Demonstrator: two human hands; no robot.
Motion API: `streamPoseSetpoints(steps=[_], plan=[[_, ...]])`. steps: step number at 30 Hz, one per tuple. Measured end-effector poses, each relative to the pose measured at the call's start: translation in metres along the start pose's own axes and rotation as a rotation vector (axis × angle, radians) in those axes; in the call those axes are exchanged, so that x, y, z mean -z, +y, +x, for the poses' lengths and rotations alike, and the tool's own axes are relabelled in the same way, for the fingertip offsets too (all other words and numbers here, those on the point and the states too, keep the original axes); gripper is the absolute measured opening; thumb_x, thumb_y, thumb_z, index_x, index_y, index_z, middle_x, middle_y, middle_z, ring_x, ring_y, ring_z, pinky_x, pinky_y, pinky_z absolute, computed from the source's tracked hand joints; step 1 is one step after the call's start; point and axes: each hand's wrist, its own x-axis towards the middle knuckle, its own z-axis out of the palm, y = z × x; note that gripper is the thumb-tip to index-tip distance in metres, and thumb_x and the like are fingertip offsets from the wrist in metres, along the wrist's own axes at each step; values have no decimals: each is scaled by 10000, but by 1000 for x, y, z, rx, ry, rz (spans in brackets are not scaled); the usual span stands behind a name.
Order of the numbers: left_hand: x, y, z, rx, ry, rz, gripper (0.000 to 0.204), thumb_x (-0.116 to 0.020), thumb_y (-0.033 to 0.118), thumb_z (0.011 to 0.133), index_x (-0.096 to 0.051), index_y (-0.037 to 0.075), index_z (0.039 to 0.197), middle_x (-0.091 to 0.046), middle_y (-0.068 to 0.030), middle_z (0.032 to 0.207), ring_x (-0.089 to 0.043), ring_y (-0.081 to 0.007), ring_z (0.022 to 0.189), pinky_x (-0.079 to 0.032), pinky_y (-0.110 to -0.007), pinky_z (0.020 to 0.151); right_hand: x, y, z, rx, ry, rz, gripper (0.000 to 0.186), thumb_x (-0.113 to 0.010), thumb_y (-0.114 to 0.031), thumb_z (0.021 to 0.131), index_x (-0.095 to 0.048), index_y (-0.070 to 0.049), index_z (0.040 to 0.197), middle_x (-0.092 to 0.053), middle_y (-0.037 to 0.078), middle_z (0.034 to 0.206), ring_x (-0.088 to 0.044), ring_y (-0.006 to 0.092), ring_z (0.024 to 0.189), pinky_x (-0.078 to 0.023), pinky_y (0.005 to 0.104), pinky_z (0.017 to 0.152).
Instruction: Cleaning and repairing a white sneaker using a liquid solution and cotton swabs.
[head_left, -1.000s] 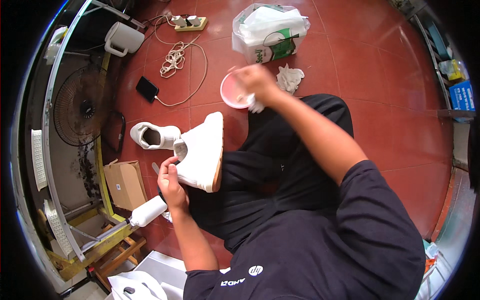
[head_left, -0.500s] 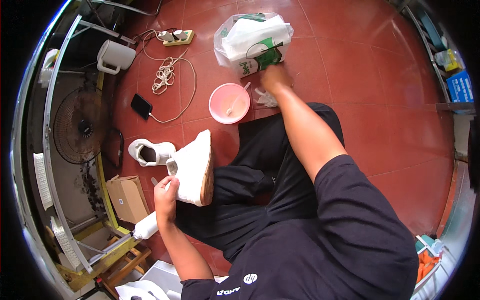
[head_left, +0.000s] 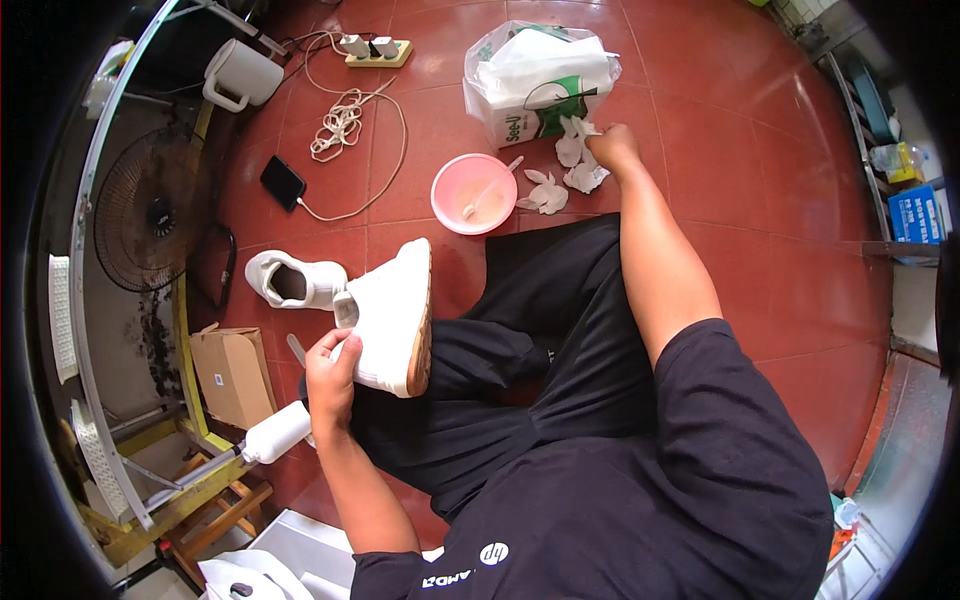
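My left hand (head_left: 333,375) grips the back part of a white shoe (head_left: 388,325) with a brown sole, tilted over my left leg. Its mate, another white shoe (head_left: 292,281), rests on the floor just beyond. My right hand (head_left: 613,148) is stretched out far ahead, its fingers closed on a crumpled white tissue (head_left: 573,142). More crumpled tissues (head_left: 545,194) lie on the floor close by. Beside them stands a pink bowl (head_left: 447,190) with cloudy liquid and a pale-handled utensil in it. A white and green pack in clear plastic (head_left: 545,85) stands behind the tissues.
To the left are a phone (head_left: 283,183) on a white cable, a power strip (head_left: 379,53), a fan (head_left: 158,210) and a cardboard box (head_left: 233,372). A white bottle (head_left: 277,433) lies near my left forearm. Shelving holds a blue box (head_left: 916,214) at the right.
My right hand has moved right, away from the front of the pack, with a tissue in it. Crumpled tissues it partly covered now show. My left hand keeps hold of the shoe.
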Motion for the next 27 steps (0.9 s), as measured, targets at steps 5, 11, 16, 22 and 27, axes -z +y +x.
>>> streamPoseSetpoints(steps=[5,11,16,22,27], plan=[[-3,-2,0,-13,-10,-36,277,-656,205,888,-628,-52,988,-639,-23,880,-553,-69,785,-431,-208,730,17,4,-7,-72,248,246,301,-613,-160,743,-679,-31,1007,-678,220,1016,-642,363,1002,-490,413,858],[21,-6,-19,-8,87,8,288,-659,214,890,-630,-55,988,-641,-26,875,-554,-68,774,-433,-206,721,-36,-26,-34,-126,-290,385,293,-517,-93,789,-671,-44,1033,-693,173,988,-662,274,910,-497,388,797],[-32,3,14,-86,-96,-91,283,-659,213,889,-636,-54,981,-641,-26,870,-552,-68,771,-433,-206,719,-52,131,106,217,-191,-464,359,-455,-170,854,-662,-6,1098,-651,214,1137,-629,350,1053,-487,413,887],[-8,1,-2,-60,38,-9,269,-654,195,888,-638,-57,982,-644,-28,871,-553,-69,773,-435,-210,722,-89,85,43,130,-536,-191,352,-495,-75,800,-681,-37,1096,-650,226,1121,-628,368,1058,-507,466,873],[-4,2,-6,-51,43,-15,260,-649,184,889,-638,-60,979,-645,-31,870,-553,-70,773,-436,-209,724,-50,34,31,299,-249,-298,418,-452,-184,834,-616,-47,1194,-599,254,1193,-577,383,1118,-455,426,958]])
